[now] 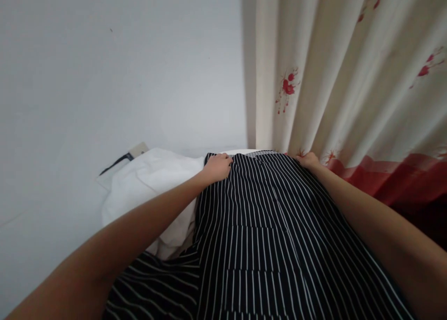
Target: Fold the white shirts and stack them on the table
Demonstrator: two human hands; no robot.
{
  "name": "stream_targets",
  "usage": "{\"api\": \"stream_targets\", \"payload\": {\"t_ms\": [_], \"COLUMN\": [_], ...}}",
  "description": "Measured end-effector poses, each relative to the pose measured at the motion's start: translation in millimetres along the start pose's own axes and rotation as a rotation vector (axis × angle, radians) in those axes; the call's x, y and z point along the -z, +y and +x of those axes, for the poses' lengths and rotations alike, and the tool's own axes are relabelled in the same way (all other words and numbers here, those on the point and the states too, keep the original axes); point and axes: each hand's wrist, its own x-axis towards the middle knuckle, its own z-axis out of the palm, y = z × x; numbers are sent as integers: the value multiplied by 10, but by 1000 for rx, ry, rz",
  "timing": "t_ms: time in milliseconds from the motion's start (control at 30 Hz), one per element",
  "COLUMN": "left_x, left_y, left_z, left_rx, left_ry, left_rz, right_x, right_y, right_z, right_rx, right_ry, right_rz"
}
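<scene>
A black garment with thin white stripes, which looks like a shirt, is stretched out before me. Its far edge runs between my two hands, and a lighter inner side shows there. My left hand grips the far left corner, fingers curled over the edge. At the far right corner my right hand pinches the cloth; its fingertips are partly hidden. Another striped part of the cloth spreads out at the lower left, under my left forearm.
A white bundle of cloth or plastic lies left of the garment, beside the wall. Behind the bundle is a wall socket with something black at it. A cream curtain with red flowers hangs on the right, close to my right hand.
</scene>
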Motion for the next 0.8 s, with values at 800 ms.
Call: {"api": "stream_targets", "payload": {"t_ms": [800], "left_x": [-92], "left_y": [-330], "left_z": [250], "left_rx": [320], "left_ry": [-117], "left_rz": [120], "right_x": [-41], "right_y": [-632], "right_z": [-410], "right_rx": [482], "right_ry": [-59], "right_rz": [-289]}}
